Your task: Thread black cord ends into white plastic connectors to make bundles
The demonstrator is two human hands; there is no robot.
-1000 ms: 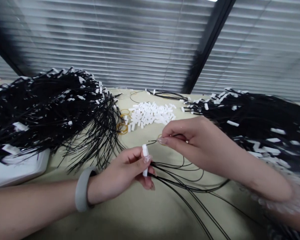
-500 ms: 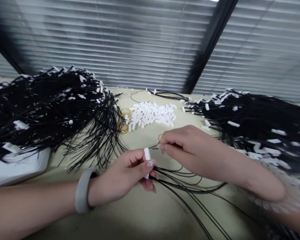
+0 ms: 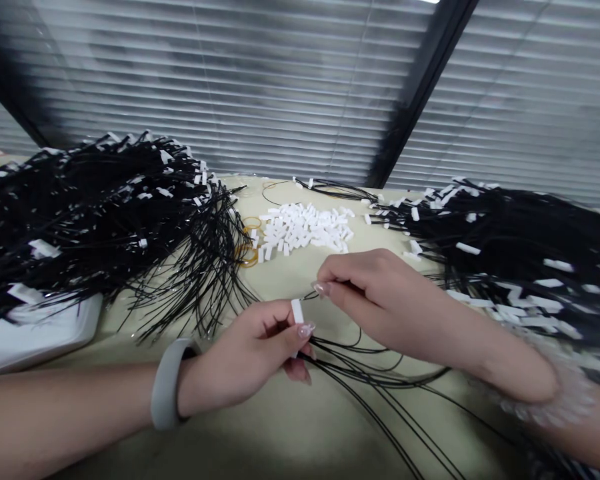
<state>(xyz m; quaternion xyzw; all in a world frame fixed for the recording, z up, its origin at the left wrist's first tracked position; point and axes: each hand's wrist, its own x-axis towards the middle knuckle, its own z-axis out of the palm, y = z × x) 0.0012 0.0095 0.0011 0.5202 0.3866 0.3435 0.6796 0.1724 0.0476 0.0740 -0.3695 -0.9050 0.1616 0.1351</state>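
Far left: a white tray (image 3: 35, 340) sits at the desk (image 3: 290, 427) edge, overlapped by the left cord pile (image 3: 105, 227), a dense black heap dotted with white tags. Its loose ends fan out toward the desk centre.

Left hand (image 3: 250, 357): closed in a pinch. Thumb and fingers grip a clip (image 3: 297, 312), a small white rectangular block held upright, its top end clear of the fingertips. A grey bangle (image 3: 166, 383) sits on the wrist.

Centre: rubber bands (image 3: 247, 253) lie beside the clip pile (image 3: 305, 230), a loose spread of identical white blocks, well behind the hands. Bare desk surface lies between that pile and the hands, and more in front of the left forearm.

Right hand (image 3: 375, 293): closed; thumb and forefinger pinch the end of a cord (image 3: 350, 350), a thin black strand. The pinched tip is just beside the clip's top; contact cannot be determined. Several strands run from under the hands toward the lower right.

Right: the right cord pile (image 3: 520, 247) reaches the frame edge, close behind the right forearm.
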